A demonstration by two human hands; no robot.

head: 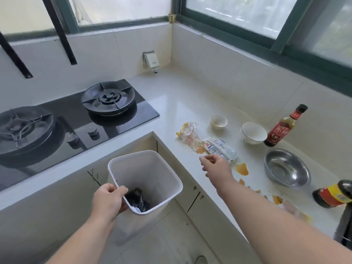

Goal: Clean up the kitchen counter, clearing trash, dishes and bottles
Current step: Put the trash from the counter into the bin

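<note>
The left hand [108,199], low in the frame left of centre, is gripping the near rim of a white trash bin [152,168], fingers curled over the edge, holding it beside the surface [182,103] edge. Something dark is already lying at the bin's bottom. The right hand [217,168], right of centre, is hovering over the surface with fingers loosely curled and holding nothing, just at the near end of a white printed wrapper [221,148]. A crumpled clear wrapper [189,133] is lying just beyond it, toward the centre of the frame.

The step in hand looks to be picking up the trash. To do it well, the right hand should be pinching the white printed wrapper by its dry near end, since orange sauce spills [242,169] are lying right beside it and under the clear one. Lifting slowly would keep drips off the cabinet fronts, so the bin is best brought right under the surface edge, its mouth beneath the path.

Further right, a small cup [218,121], a white bowl [253,132], a steel bowl [286,167], an upright sauce bottle [283,126] and a dark bottle [335,193] at the right edge are waiting, well clear of the reach.
</note>
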